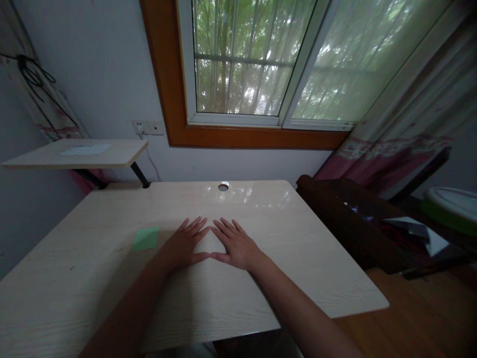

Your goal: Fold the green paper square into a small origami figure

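Both palms rest flat on a pale wood-grain desk [238, 298]. My left hand [182, 246] has its fingers spread and holds nothing. Its thumb and forefinger tips meet those of my right hand [236, 243], leaving a gap of bare desktop between the hands. The right hand's fingers are spread too, with nothing in them. A light green square of paper [145, 238] lies on the desktop just left of my left hand, apart from it.
A raised shelf [130, 148] on black supports stands at the desk's back left, bearing a white sheet [85, 149]. Near the back edge is a round cable hole [223, 187]. Dark wooden furniture [335, 214] with assorted items stands right of the desk. A window [246, 64] is behind.
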{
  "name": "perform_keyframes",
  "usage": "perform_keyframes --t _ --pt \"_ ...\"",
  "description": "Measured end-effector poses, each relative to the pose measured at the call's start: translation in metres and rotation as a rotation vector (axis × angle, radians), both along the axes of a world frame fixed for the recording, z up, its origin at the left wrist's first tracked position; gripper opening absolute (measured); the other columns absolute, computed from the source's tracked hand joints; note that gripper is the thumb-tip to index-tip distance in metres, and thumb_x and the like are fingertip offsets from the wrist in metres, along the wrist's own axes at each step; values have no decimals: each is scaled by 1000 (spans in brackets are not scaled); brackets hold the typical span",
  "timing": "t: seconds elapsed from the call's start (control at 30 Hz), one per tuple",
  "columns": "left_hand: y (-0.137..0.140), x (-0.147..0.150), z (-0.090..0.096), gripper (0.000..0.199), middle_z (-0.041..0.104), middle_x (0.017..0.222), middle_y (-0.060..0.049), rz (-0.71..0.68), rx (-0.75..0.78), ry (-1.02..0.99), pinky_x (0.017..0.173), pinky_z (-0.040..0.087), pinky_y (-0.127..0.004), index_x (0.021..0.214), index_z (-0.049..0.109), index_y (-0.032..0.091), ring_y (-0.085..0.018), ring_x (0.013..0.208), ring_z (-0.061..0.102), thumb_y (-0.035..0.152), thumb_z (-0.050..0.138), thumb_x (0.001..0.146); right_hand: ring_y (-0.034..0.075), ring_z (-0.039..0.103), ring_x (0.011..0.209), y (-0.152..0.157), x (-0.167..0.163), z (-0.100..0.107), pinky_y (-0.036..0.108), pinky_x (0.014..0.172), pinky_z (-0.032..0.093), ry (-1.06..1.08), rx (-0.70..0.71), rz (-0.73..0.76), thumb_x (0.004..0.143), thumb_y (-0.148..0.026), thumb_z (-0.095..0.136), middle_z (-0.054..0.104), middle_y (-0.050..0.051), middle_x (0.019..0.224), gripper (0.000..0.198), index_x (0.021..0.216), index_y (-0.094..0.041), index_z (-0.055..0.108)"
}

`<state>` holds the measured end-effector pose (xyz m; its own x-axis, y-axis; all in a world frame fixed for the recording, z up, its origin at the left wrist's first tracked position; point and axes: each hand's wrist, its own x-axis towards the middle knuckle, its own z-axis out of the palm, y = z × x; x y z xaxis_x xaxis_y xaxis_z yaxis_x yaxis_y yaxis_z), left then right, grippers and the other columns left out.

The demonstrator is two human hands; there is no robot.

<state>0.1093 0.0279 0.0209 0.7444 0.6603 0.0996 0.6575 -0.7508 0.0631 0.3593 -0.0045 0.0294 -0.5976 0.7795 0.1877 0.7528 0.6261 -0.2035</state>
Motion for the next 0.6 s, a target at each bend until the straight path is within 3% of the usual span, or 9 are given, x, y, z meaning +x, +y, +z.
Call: perform_keyframes --t 0.6 --pt "0 0 1 78 20 160 -11 -7 -8 0 119 10 -50 151 26 23 -28 148 16 69 35 88 31 19 146 1 1 -5 56 118 14 30 17 -2 86 -70 46 27 10 157 81 151 -23 30"
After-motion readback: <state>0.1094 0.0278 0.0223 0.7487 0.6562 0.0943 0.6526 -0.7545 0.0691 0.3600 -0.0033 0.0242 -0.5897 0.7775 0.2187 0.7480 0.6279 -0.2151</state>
